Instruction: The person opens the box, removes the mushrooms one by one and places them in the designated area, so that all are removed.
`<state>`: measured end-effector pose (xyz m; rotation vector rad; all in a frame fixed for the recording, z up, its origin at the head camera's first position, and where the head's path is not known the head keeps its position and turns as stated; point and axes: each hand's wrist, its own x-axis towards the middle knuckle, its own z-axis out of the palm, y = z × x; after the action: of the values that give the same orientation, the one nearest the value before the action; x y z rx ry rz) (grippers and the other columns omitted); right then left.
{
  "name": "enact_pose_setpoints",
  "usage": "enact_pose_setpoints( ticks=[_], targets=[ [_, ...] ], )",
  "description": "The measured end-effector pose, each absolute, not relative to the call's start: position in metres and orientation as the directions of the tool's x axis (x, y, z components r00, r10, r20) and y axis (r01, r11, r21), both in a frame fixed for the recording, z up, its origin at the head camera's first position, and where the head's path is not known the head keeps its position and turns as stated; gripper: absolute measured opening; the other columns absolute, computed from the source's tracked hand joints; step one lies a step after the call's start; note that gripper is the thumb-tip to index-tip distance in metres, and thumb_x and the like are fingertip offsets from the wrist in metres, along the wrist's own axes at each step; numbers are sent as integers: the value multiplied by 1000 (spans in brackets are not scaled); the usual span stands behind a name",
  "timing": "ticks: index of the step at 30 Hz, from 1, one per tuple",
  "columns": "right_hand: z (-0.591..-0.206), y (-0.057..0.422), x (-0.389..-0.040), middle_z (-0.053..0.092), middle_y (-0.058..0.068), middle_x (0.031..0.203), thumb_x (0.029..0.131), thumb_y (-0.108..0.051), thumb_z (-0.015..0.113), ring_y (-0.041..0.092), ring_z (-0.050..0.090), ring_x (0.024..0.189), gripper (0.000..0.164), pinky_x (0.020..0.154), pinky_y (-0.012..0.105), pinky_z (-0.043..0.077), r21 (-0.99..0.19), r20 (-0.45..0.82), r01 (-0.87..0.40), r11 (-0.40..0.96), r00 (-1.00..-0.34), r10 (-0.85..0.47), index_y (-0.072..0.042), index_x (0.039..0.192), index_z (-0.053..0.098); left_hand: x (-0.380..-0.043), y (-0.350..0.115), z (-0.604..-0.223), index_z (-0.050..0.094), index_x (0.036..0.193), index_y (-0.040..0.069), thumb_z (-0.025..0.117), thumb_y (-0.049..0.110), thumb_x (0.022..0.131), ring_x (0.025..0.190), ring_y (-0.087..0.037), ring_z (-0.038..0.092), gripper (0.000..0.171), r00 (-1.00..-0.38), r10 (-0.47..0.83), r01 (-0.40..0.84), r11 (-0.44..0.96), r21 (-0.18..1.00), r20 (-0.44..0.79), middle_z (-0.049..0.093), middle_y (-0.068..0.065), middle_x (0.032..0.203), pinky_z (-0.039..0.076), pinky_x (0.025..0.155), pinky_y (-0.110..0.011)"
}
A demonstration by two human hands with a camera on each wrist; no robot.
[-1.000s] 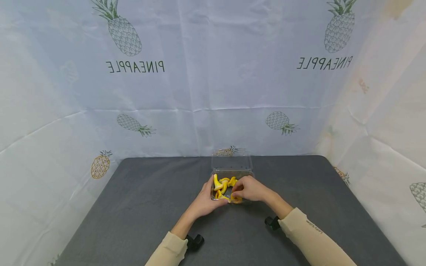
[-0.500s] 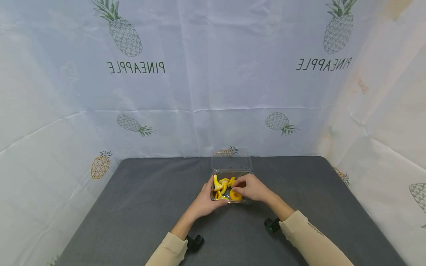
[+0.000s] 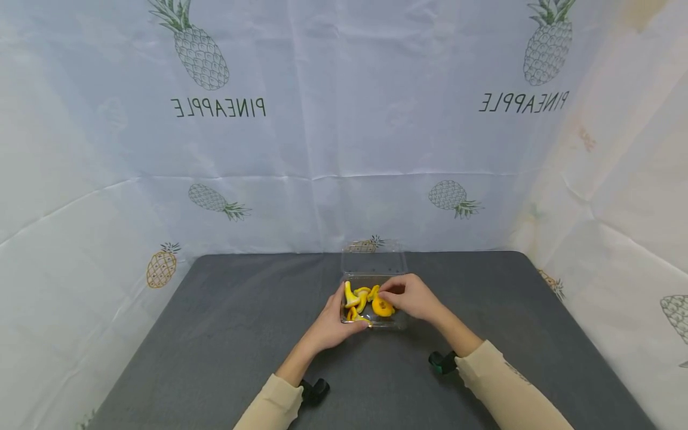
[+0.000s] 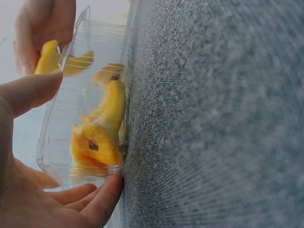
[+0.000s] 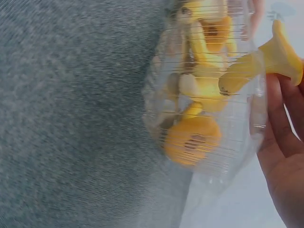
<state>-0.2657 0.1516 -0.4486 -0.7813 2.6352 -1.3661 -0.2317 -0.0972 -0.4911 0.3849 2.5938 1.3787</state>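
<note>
A clear plastic clamshell box [image 3: 399, 321] stands on the table, its lid [image 3: 376, 261] raised at the back. Several yellow chanterelle mushrooms [image 3: 351, 298] lie inside. My left hand [image 3: 329, 327] grips the box's left end, thumb along the front rim and fingers round the side. Over the right part of the box, my right hand [image 3: 415, 297] pinches one chanterelle [image 3: 383, 307] between thumb and fingers. The right wrist view shows this held chanterelle [image 5: 280, 54] tilted across the box's rim, its wide cap outside and its stem behind the clear wall.
A dark grey cloth covers the table [image 3: 242, 334]. Behind it hangs a white curtain [image 3: 322, 119] with pineapple prints, and similar cloth lines both sides. Dark wrist-worn devices [image 3: 443, 362] sit near both sleeves.
My right hand has risen slightly and moved right, lifting the pinched chanterelle from the box's front right corner. My left hand stays on the box.
</note>
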Motion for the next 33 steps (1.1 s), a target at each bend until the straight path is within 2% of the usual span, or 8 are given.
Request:
enact_pose_setpoints(
  ticks=[6, 16, 33],
  targets=[
    [-438, 156, -260, 73, 6, 103, 99, -19, 69, 17, 68, 87, 20, 76, 31, 57, -798, 205, -417, 435, -867, -454, -3, 108, 78, -233, -97, -492, 6, 165, 14, 76, 48, 89, 136, -39, 46, 109, -952, 304, 136, 538, 832, -42, 28, -23, 159, 42, 105, -57],
    [-420, 169, -251, 73, 3, 99, 98, -21, 71, 19, 68, 85, 16, 74, 32, 57, -824, 217, -387, 414, -890, -401, -9, 105, 78, -234, -96, -492, 6, 166, 15, 76, 46, 89, 142, -41, 39, 108, -953, 300, 124, 537, 834, -51, 26, -22, 161, 37, 110, -59],
    [-414, 212, -245, 73, 7, 99, 98, -17, 71, 16, 68, 79, 14, 68, 32, 57, -777, 306, -404, 483, -913, -270, -6, 104, 77, -230, -98, -491, 6, 165, 13, 76, 49, 89, 141, -43, 39, 109, -947, 319, 150, 537, 830, -36, 26, -23, 161, 38, 107, -60]
  ],
)
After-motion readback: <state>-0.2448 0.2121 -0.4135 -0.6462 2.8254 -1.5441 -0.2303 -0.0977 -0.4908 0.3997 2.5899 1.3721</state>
